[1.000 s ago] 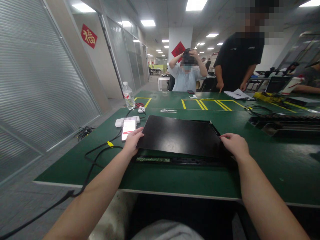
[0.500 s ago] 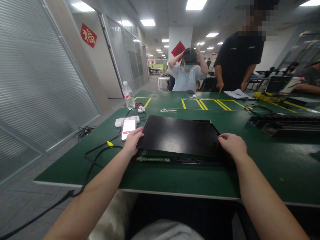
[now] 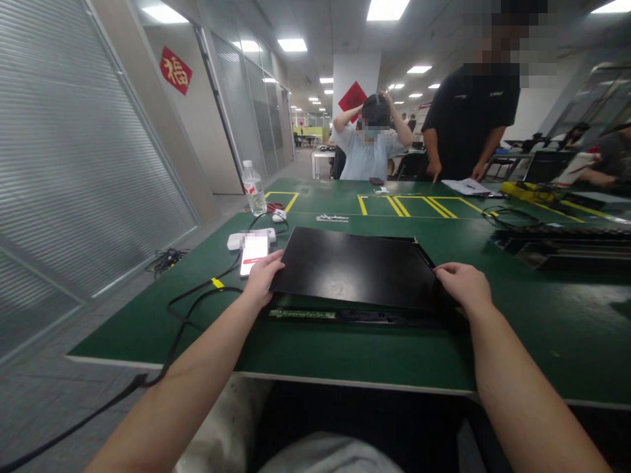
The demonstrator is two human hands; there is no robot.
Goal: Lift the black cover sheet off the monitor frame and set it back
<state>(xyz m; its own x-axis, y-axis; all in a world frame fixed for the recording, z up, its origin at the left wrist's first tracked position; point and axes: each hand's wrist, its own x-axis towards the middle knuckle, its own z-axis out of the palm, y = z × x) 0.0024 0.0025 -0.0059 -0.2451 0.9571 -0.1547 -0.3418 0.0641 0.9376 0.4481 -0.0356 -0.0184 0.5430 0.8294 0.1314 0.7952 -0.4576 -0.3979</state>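
A glossy black display panel point(image 3: 345, 266) lies tilted over a thin black frame point(image 3: 389, 317), its left side raised. Along the frame's near edge a strip of green circuit board point(image 3: 302, 315) shows. My left hand point(image 3: 262, 279) is closed on the panel's left edge, thumb on top and the other fingers partly hidden beneath. At the opposite side my right hand point(image 3: 463, 284) has its fingers pinched together on the right edge, where panel and frame meet. Its fingertips are partly hidden.
A lit phone point(image 3: 254, 255) lies just beyond my left hand, with a black cable point(image 3: 180, 322) running past it. A water bottle point(image 3: 254, 190) stands farther back. Long black parts point(image 3: 566, 246) are stacked at the right. Two people are across the green table point(image 3: 532, 328).
My right hand has shifted slightly to the right along the panel's edge. My left hand and the panel's left side look unmoved.
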